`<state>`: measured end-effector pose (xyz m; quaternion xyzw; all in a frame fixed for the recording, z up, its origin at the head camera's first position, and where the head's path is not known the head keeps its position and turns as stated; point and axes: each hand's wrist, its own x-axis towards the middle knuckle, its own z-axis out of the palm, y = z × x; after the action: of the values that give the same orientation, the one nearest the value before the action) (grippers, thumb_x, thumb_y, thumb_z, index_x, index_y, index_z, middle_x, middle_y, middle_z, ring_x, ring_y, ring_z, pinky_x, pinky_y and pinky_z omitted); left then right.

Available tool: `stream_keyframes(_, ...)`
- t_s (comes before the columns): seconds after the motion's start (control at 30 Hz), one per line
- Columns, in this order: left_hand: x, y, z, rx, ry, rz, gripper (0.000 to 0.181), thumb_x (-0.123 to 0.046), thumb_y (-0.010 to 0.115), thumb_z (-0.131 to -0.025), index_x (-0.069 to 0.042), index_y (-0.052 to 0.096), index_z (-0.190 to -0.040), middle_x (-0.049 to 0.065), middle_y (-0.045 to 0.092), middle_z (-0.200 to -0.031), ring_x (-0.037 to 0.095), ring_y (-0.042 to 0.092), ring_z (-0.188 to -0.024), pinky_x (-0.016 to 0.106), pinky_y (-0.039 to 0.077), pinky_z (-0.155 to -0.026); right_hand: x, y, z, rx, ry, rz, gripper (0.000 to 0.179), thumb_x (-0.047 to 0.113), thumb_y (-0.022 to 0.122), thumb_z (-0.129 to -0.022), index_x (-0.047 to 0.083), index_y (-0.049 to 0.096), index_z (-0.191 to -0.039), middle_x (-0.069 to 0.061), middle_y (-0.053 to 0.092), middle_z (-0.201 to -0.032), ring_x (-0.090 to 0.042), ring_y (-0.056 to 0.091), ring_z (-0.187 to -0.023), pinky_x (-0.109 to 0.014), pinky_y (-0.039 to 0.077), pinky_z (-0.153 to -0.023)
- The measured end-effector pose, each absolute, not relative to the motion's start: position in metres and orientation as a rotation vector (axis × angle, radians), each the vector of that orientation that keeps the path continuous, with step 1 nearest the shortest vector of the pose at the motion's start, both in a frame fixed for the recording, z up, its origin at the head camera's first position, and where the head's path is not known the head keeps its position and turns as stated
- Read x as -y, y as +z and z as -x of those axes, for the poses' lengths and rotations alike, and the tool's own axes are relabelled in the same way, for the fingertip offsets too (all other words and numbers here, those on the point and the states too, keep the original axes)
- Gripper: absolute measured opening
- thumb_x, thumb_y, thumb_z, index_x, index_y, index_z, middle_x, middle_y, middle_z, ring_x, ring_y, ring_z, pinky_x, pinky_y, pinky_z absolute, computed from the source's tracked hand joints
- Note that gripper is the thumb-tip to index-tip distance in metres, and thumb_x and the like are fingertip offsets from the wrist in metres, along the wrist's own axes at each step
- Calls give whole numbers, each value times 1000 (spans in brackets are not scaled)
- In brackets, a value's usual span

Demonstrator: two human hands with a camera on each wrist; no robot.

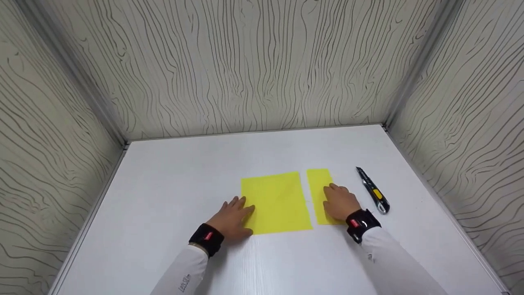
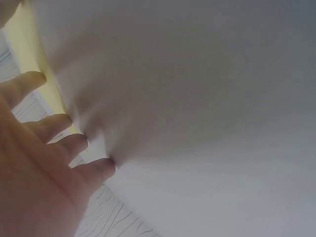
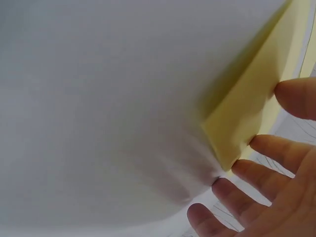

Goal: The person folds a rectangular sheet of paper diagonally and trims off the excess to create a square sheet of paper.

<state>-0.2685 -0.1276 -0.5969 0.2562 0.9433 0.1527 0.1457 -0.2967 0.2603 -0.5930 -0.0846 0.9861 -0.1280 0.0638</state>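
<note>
Two yellow sheets lie side by side with a narrow white gap between them. The larger sheet [image 1: 278, 203] is nearly square; my left hand [image 1: 232, 219] rests at its left edge with fingers spread, thumb near its lower left corner. On the narrow yellow strip [image 1: 317, 188], to the right, rests my right hand [image 1: 340, 201]. In the right wrist view the fingertips [image 3: 242, 165] touch the strip [image 3: 247, 118], whose near edge is lifted a little off the table. The left wrist view shows the left fingers [image 2: 54, 126] extended, touching the larger sheet's edge and the table.
A black utility knife [image 1: 374, 190] with a yellow slider lies to the right of the strip, near the right hand. The white table [image 1: 176, 172] is bounded by wood-grain patterned panels [image 1: 245, 69] at the back and on both sides.
</note>
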Motion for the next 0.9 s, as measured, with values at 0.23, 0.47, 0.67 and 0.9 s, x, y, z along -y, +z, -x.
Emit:
stream_keyframes(0.23, 127, -596, 269, -2710, 421, -717, 76, -38, 74, -98, -14, 48, -165, 25, 30, -176, 47, 23, -166, 67, 20, -133, -257, -598, 295, -2967, -397, 259, 54, 18, 56, -107, -7, 53, -154, -33, 48, -163, -58, 45, -148, -77, 41, -115)
stream_keyframes(0.47, 128, -594, 270, -2720, 402, -742, 76, -38, 75, -98, -11, 49, -163, 28, 33, -174, 51, 27, -163, 70, 24, -130, -255, -599, 291, -2976, -383, 270, 53, 18, 58, -107, -6, 54, -154, -33, 48, -162, -57, 46, -148, -76, 43, -113)
stream_keyframes(0.67, 128, -588, 267, -2714, 430, -732, 75, -34, 74, -98, -8, 49, -163, 30, 32, -174, 51, 26, -164, 70, 24, -131, -258, -599, 291, -2991, -382, 298, 52, 16, 57, -107, -7, 53, -154, -33, 49, -161, -57, 47, -148, -75, 43, -114)
stream_keyframes(0.9, 129, -590, 266, -2712, 442, -732, 76, -35, 75, -96, -8, 49, -163, 29, 33, -174, 51, 26, -164, 69, 24, -131, -259, -601, 292, -2954, -414, 259, 53, 15, 55, -108, -7, 51, -156, -34, 46, -164, -58, 43, -150, -76, 40, -117)
